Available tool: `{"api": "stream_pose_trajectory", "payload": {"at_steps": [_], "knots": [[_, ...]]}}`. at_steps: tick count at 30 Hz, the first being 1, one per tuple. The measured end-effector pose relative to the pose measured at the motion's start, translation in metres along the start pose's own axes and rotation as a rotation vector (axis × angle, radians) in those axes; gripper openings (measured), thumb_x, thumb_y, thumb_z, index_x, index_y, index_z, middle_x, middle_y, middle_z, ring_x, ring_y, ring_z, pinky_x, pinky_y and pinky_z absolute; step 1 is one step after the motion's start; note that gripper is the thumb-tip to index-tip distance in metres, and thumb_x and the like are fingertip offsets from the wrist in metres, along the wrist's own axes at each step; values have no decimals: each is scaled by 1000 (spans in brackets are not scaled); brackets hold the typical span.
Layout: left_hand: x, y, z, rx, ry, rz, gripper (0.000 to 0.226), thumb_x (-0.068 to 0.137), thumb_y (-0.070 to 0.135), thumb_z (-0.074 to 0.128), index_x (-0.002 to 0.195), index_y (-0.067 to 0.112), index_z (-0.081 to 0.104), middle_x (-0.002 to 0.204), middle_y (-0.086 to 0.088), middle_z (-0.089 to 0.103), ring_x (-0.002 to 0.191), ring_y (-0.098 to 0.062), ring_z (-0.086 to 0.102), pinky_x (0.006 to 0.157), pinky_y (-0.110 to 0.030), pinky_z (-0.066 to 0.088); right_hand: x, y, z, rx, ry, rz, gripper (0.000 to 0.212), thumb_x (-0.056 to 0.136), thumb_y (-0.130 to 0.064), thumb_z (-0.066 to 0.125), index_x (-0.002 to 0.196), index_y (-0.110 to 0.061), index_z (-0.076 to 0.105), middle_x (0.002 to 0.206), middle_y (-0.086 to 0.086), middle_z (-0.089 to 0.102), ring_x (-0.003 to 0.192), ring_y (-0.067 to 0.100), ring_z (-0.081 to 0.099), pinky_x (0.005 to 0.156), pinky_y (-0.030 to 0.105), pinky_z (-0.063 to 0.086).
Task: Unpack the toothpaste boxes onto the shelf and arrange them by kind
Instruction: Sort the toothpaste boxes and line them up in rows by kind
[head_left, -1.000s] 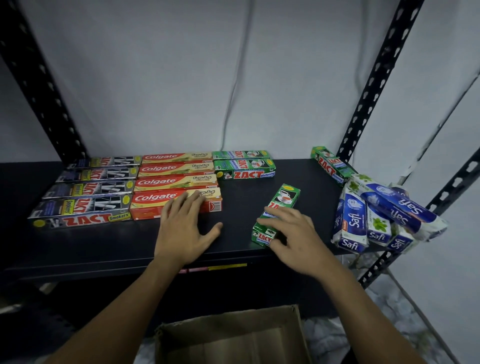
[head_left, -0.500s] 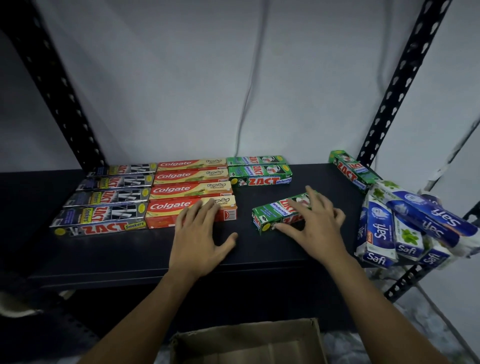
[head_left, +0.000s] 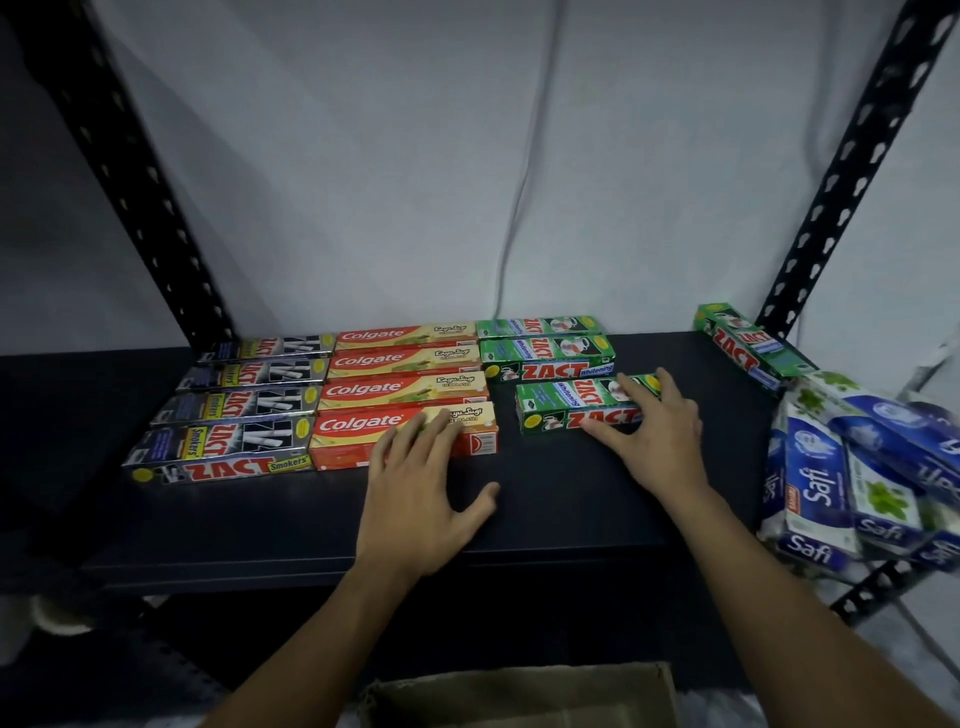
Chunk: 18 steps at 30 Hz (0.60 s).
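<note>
A black metal shelf (head_left: 571, 499) runs across in front of a pale wall (head_left: 363, 156), with perforated dark uprights (head_left: 841, 171) at either side. The right grip (head_left: 660, 441) lies spread over the right end of a green ZACT Whitening box (head_left: 571, 408); its fingers are fairly straight across the top and its thumb is against the front face, so it presses the box rather than wrapping round it. The box lies flat, lengthwise along the shelf. It sits just in front of two more green ZACT boxes (head_left: 545, 358) and a little to their right; I cannot tell whether it touches the nearer one.

The left grip (head_left: 415, 493) is open, palm flat on the shelf; its fingertips rest on the front box of four Colgate boxes (head_left: 395, 389), which are stacked front to back in a tidy column. Just beside them to the left is a like column of four silver ZACT Smokers boxes (head_left: 234, 405).

Well apart, at the back right by the upright, a lone green ZACT box (head_left: 743, 348) lies at an angle. In front of it a loose heap of blue and white Safi boxes (head_left: 831, 483) spills over the shelf's right end, partly blurred. Below the shelf's front edge an open cardboard carton (head_left: 519, 696) shows between the forearms.
</note>
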<state>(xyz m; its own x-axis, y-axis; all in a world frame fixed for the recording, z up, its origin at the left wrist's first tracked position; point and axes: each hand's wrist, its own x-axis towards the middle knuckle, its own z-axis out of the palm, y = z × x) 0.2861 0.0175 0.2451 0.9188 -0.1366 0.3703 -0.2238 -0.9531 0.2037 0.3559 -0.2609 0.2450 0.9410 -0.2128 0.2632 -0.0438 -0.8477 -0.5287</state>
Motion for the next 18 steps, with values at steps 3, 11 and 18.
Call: {"api": "stream_pose_trajectory", "payload": {"at_steps": [3, 11, 18], "knots": [[0, 0, 0, 0, 1, 2, 83, 86, 80, 30, 153, 30, 35, 162, 12, 28, 152, -11, 14, 125, -43, 8, 7, -7, 6, 5, 3, -3, 80, 76, -67, 70, 144, -29, 50, 162, 11, 22, 137, 38, 30, 113, 52, 27], [-1, 1, -1, -18, 14, 1, 81, 87, 79, 33, 152, 30, 36, 162, 14, 28, 152, -8, 13, 125, -39, 4, 17, -20, 21, 42, 0, -19, 77, 80, -60, 72, 145, -26, 48, 162, 11, 23, 138, 36, 31, 113, 51, 29], [-1, 1, -2, -24, 11, -3, 82, 86, 80, 32, 152, 32, 35, 162, 15, 28, 151, -7, 12, 124, -36, 2, 18, -15, 20, 166, 25, 20, 73, 84, -39, 73, 147, -16, 42, 160, 10, 28, 142, 30, 32, 111, 43, 34]]}}
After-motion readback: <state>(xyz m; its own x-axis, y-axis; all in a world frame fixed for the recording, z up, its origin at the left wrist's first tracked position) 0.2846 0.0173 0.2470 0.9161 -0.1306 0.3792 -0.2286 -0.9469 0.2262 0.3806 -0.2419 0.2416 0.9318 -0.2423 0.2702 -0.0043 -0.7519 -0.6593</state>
